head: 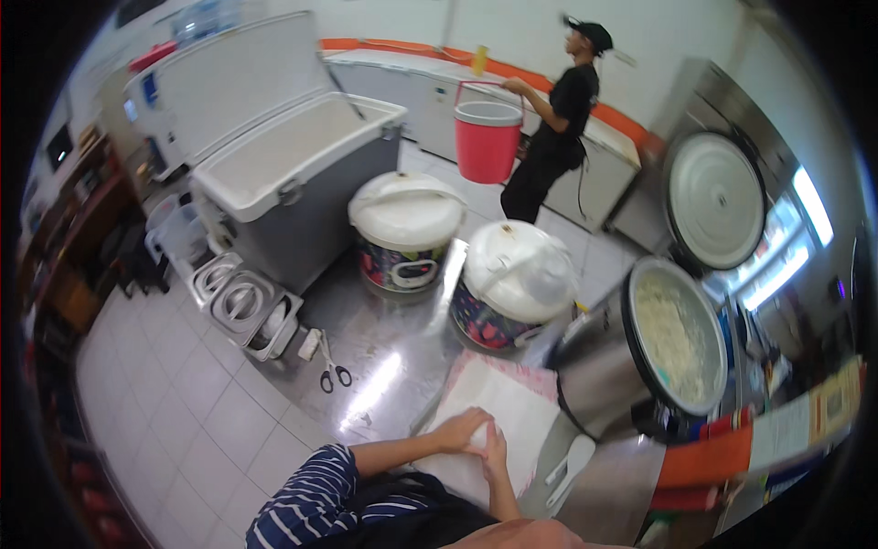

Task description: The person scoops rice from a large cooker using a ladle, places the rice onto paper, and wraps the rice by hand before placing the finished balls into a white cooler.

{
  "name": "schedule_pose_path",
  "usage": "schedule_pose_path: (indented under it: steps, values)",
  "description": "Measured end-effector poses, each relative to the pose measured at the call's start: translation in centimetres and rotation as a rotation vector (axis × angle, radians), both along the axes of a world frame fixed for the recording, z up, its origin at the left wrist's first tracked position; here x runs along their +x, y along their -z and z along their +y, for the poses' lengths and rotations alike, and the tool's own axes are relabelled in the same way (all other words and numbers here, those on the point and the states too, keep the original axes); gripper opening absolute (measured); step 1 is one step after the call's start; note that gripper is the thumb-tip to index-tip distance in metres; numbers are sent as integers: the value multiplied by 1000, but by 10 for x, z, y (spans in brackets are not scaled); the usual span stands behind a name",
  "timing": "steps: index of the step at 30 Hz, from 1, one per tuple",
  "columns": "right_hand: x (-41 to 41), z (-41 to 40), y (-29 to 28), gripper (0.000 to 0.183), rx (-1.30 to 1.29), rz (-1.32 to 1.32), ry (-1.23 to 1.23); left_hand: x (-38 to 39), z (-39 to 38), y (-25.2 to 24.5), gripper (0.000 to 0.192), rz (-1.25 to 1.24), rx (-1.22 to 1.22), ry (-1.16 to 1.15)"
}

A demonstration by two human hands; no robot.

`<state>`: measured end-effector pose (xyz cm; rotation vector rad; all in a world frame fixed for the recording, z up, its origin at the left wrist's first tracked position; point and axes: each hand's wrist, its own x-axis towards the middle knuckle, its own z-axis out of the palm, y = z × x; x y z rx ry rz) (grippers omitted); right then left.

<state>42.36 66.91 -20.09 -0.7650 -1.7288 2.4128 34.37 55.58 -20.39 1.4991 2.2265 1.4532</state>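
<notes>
White paper sheets (521, 405) with a pink printed edge lie on the steel table. Over them my left hand (463, 430) and my right hand (495, 449) meet, fingers curved together around something pale, mostly hidden; whether it is food or folded paper cannot be told. To the right of the paper lie white plastic rice paddles (575, 460). Beyond them stands a large open steel rice cooker (597, 364) with cooked rice (669, 343) inside. Scissors with black handles (334, 374) lie to the left, beside a small white block (310, 344).
Two lidded, flower-patterned containers (408, 213) (518, 274) stand behind the paper. A big open cooler box (315, 226) and steel food pans (243, 305) are at the left. A person in black (573, 103) carries a red bucket (487, 144) beyond the table.
</notes>
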Motion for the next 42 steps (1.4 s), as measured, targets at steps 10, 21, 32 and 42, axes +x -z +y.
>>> schedule_pose_path:
  steps: [10,21,32,42]
  values:
    - [-16,6,50,50,60,-257,325,-40,-94,-32,68,8,-65,-37]
    - [-250,-163,-172,61,535,470,429,-198,-438,-183,35,275,288,-977]
    - [-662,-384,-254,65,1600,-599,-1502,-325,-549,-200,60,512,-120,-734]
    - [-697,-341,-116,62,624,-1218,-1710,-334,-555,-178,50,731,-102,-702]
